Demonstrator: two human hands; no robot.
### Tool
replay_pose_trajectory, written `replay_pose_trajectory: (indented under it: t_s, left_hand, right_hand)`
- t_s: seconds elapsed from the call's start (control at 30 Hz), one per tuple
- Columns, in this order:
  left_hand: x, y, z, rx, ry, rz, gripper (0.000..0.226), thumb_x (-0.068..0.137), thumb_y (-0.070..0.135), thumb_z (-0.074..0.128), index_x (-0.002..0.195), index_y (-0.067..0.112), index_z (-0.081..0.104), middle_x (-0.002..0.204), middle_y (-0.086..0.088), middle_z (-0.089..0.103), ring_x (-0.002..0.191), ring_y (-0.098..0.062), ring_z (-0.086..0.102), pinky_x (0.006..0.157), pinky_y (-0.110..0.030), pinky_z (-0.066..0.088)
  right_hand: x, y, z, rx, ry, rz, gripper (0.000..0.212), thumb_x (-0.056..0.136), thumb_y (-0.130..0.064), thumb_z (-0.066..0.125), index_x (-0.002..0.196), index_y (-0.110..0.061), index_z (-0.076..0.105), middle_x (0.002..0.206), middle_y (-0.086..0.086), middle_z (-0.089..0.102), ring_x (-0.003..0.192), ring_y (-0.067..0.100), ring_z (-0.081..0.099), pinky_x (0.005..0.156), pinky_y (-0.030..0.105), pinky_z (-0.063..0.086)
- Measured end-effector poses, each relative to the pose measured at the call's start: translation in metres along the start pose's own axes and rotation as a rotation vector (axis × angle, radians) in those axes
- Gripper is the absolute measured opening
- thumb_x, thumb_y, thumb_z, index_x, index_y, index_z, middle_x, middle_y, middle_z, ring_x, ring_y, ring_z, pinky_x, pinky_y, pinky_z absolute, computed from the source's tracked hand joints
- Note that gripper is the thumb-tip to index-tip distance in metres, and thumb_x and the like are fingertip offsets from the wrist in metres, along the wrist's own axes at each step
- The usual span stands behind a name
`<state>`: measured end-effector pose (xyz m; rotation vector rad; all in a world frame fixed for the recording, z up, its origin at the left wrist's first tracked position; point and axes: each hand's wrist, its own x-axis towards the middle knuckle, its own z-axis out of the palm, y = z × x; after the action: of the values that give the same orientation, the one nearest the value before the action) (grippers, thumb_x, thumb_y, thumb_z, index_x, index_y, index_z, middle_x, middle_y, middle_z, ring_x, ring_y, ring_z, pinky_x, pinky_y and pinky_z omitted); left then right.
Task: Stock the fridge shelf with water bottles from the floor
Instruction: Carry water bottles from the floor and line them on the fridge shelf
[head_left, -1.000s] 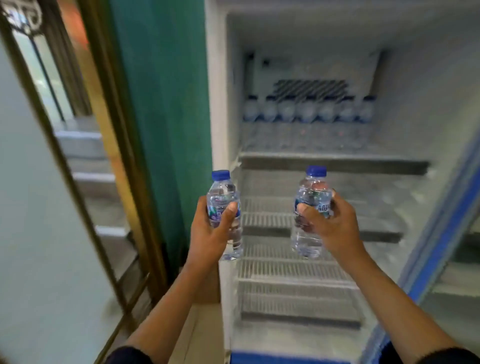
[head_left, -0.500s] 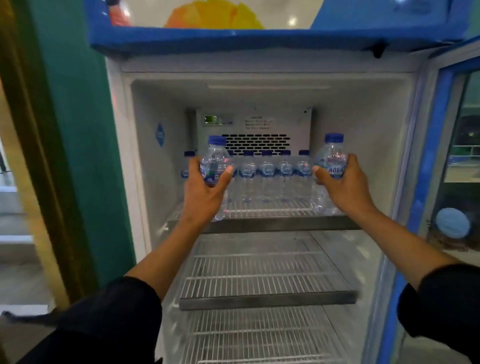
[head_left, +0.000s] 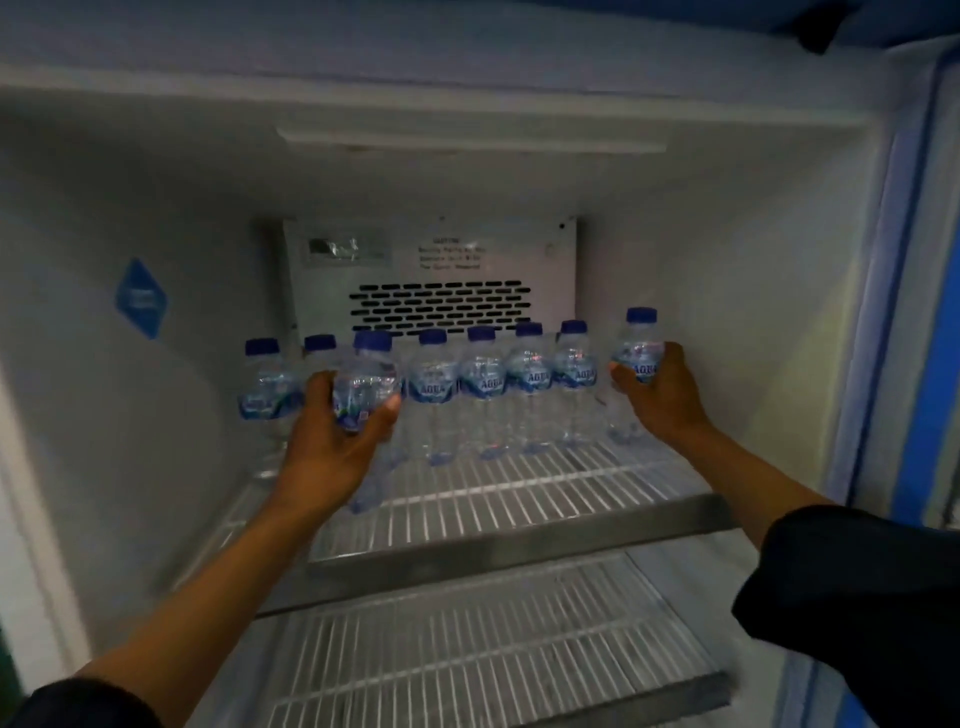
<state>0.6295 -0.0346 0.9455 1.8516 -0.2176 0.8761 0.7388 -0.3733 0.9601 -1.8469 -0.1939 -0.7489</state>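
Both my hands are inside the open fridge over the top wire shelf (head_left: 519, 499). My left hand (head_left: 332, 447) grips a clear water bottle with a blue cap (head_left: 366, 374), held in front of the left part of the row. My right hand (head_left: 660, 395) grips another blue-capped bottle (head_left: 636, 348) at the right end of the row, its base at or just above the shelf. A row of several bottles (head_left: 483, 384) stands along the back of the shelf.
The fridge back wall carries a vent panel (head_left: 436, 306). A second wire shelf (head_left: 467, 649) lies below. The left wall bears a blue sticker (head_left: 141, 299). The blue-framed door (head_left: 924, 364) stands open at the right.
Both hands have pushed deeper into the fridge with their bottles, and my view has come closer to the top shelf. The right bottle has reached the end of the back row.
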Motion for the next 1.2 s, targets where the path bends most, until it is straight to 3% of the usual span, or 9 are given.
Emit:
replay_pose_trajectory:
  t_s: [0.1, 0.17, 0.3, 0.43, 0.57, 0.67, 0.73, 0.97, 1.2]
  left_hand:
    - [0.000, -0.004, 0.003, 0.018, -0.007, -0.001, 0.040, 0.083, 0.037, 0.067, 0.114, 0.022, 0.047, 0.094, 0.019, 0.061, 0.074, 0.019, 0.060, 0.058, 0.000, 0.042]
    - [-0.003, -0.004, 0.004, 0.033, -0.026, -0.004, 0.038, 0.085, 0.032, 0.067, 0.115, 0.022, 0.046, 0.093, 0.021, 0.061, 0.074, 0.019, 0.060, 0.058, 0.001, 0.041]
    - [-0.006, 0.000, 0.003, 0.048, -0.079, -0.013, 0.050, 0.079, 0.045, 0.063, 0.121, 0.023, 0.045, 0.097, 0.022, 0.061, 0.079, 0.018, 0.061, 0.061, 0.001, 0.042]
    - [-0.004, 0.000, 0.000, 0.090, -0.088, -0.069, 0.061, 0.076, 0.054, 0.060, 0.128, 0.026, 0.043, 0.105, 0.019, 0.060, 0.085, 0.009, 0.061, 0.068, -0.011, 0.044]
    - [-0.005, 0.002, 0.000, 0.142, -0.073, -0.078, 0.052, 0.078, 0.055, 0.059, 0.122, 0.031, 0.042, 0.109, 0.011, 0.061, 0.092, 0.002, 0.060, 0.077, -0.023, 0.048]
    - [-0.005, 0.000, -0.001, 0.111, -0.075, -0.098, 0.051, 0.078, 0.055, 0.061, 0.121, 0.032, 0.043, 0.115, 0.001, 0.064, 0.100, -0.018, 0.066, 0.090, -0.047, 0.053]
    - [-0.004, -0.001, -0.003, 0.097, -0.076, -0.106, 0.053, 0.076, 0.058, 0.062, 0.120, 0.034, 0.044, 0.117, -0.002, 0.064, 0.102, -0.022, 0.066, 0.092, -0.053, 0.051]
    - [-0.003, -0.003, -0.006, 0.071, -0.047, -0.132, 0.076, 0.065, 0.078, 0.064, 0.122, 0.031, 0.046, 0.116, -0.003, 0.064, 0.103, -0.024, 0.066, 0.091, -0.057, 0.051]
    - [-0.006, -0.001, -0.005, 0.075, -0.065, -0.129, 0.057, 0.078, 0.058, 0.062, 0.124, 0.029, 0.045, 0.118, -0.001, 0.062, 0.103, -0.023, 0.066, 0.092, -0.057, 0.051]
  right_hand:
    - [0.009, 0.008, 0.001, -0.013, -0.037, 0.001, 0.047, 0.087, -0.019, 0.068, 0.123, 0.000, 0.043, 0.116, 0.011, 0.057, 0.099, 0.020, 0.056, 0.082, 0.027, 0.044]
    - [0.012, 0.011, 0.003, -0.010, -0.054, 0.000, 0.049, 0.088, -0.022, 0.068, 0.124, 0.000, 0.043, 0.118, 0.011, 0.058, 0.102, 0.020, 0.057, 0.083, 0.026, 0.044]
    - [0.013, 0.019, 0.008, 0.004, -0.105, 0.005, 0.047, 0.089, -0.023, 0.067, 0.124, -0.001, 0.045, 0.121, 0.014, 0.059, 0.107, 0.024, 0.058, 0.087, 0.029, 0.046]
    - [0.011, 0.026, 0.005, -0.018, -0.146, -0.007, 0.037, 0.084, -0.024, 0.072, 0.112, -0.017, 0.049, 0.109, -0.001, 0.058, 0.104, 0.018, 0.056, 0.080, 0.016, 0.043]
    - [0.006, 0.036, -0.002, -0.116, -0.289, 0.038, 0.070, 0.077, -0.016, 0.079, 0.134, -0.005, 0.039, 0.133, 0.011, 0.052, 0.120, 0.025, 0.052, 0.102, 0.036, 0.042]
    - [0.007, 0.037, -0.003, -0.121, -0.285, 0.025, 0.072, 0.078, -0.014, 0.078, 0.136, -0.004, 0.038, 0.136, 0.013, 0.051, 0.123, 0.028, 0.050, 0.100, 0.030, 0.040]
    - [0.007, 0.037, -0.003, -0.108, -0.268, 0.021, 0.072, 0.079, -0.011, 0.077, 0.138, -0.004, 0.036, 0.137, 0.013, 0.049, 0.124, 0.028, 0.049, 0.096, 0.025, 0.037]
    - [0.011, 0.038, 0.001, -0.079, -0.283, 0.006, 0.070, 0.080, -0.009, 0.076, 0.137, -0.005, 0.035, 0.137, 0.013, 0.049, 0.124, 0.027, 0.048, 0.094, 0.024, 0.036]
    - [0.013, 0.038, 0.002, -0.041, -0.329, -0.015, 0.069, 0.081, -0.006, 0.073, 0.138, -0.006, 0.034, 0.139, 0.013, 0.047, 0.125, 0.027, 0.047, 0.101, 0.031, 0.037]
